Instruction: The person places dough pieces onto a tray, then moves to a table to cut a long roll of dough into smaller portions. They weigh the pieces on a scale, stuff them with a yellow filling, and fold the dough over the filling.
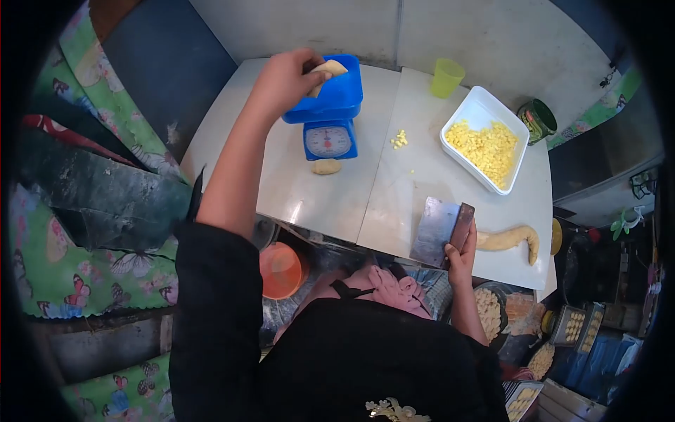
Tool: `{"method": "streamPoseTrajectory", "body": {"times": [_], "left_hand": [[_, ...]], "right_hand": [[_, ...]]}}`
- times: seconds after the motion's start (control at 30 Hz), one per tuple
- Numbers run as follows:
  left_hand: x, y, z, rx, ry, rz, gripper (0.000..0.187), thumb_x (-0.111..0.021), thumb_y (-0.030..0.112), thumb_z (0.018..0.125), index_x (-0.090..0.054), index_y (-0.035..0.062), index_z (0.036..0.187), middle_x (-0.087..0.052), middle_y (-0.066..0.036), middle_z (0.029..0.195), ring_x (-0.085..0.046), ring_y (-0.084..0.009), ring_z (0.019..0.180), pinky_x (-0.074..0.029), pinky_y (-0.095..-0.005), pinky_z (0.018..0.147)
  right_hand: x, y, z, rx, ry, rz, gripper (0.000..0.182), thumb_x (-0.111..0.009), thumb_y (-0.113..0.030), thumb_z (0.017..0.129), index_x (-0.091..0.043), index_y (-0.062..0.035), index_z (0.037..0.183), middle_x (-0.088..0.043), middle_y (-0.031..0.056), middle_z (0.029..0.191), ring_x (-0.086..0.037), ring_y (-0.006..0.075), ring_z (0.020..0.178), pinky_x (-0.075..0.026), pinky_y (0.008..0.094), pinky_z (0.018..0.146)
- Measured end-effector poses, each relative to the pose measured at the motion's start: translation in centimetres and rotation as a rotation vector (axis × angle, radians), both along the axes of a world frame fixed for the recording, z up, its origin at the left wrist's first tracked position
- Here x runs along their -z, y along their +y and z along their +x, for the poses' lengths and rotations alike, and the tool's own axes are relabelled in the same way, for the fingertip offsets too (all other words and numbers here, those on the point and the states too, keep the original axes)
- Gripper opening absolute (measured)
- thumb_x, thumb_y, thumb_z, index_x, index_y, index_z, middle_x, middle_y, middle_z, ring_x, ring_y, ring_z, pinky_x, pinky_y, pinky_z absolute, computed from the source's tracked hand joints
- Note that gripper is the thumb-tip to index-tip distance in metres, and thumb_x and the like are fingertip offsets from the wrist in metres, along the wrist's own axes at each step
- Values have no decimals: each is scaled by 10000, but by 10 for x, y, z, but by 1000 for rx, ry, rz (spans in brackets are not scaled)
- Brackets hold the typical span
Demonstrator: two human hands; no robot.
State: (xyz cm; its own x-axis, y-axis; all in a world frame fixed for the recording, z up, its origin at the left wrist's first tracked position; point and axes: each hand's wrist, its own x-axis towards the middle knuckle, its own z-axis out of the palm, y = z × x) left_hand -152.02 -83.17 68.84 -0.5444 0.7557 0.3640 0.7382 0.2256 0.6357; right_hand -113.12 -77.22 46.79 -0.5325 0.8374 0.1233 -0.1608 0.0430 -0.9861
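My left hand point(301, 72) is closed around a piece of pale dough point(333, 67), held over the blue tray point(344, 98) of a kitchen scale point(329, 141). A second short dough piece point(326, 167) lies on the table just in front of the scale's dial. Low at the table's front edge, my right hand point(460, 259) grips a dough scraper point(434, 228) by its brown handle, its broad metal blade pointing left. Beside that hand, a long curved dough roll point(505, 240) rests on the table, its far end bent toward me.
A white tub point(485, 105) of small yellow pieces stands on the right, with a yellow-green cup point(447, 78) and a dark green jar point(536, 119) nearby. Loose yellow bits point(399, 139) lie mid-table. Below the edge are an orange bucket point(281, 271) and trays of small dough pieces point(574, 325).
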Motion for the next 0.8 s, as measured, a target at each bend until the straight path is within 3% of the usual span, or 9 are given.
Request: {"method": "streamPoseTrajectory", "body": {"times": [0.07,0.2,0.27,0.37,0.8], "left_hand": [[9,15,-21,27,-17,-304,264,-708,177,743,-652,33,957,-670,-123,856,-645,-243,781,-498,-322,684],[23,26,-30,95,163,-402,240,-714,148,749,-641,8,930,-659,-115,851,-628,-212,765,-495,-332,688],[24,28,-29,61,215,-514,242,-722,152,739,-646,19,926,-659,-132,873,-626,-250,797,-492,-360,722],[34,28,-37,57,335,-443,253,-718,160,743,-655,32,952,-660,-142,904,-629,-268,840,-493,-364,740],[5,16,-21,-44,343,-297,329,-687,249,768,-660,67,1040,-667,-136,950,-642,-265,874,-506,-375,780]], "right_hand": [[7,-1,2,39,-36,-33,813,-517,-23,723,-137,-16,1442,-317,146,1408,-327,237,1302,-231,343,1079],[11,-3,4,73,-47,-39,808,-522,-32,726,-145,-14,1440,-315,146,1411,-327,240,1301,-236,345,1076],[8,-1,3,73,-41,-49,805,-524,-34,727,-149,-14,1440,-314,146,1411,-327,240,1300,-237,345,1075],[10,0,2,71,-59,-32,806,-526,-35,724,-154,-14,1439,-317,144,1409,-330,240,1296,-239,348,1073],[14,4,1,94,-76,-47,782,-520,-37,715,-211,-36,1433,-395,98,1349,-425,198,1197,-323,310,1007]]}}
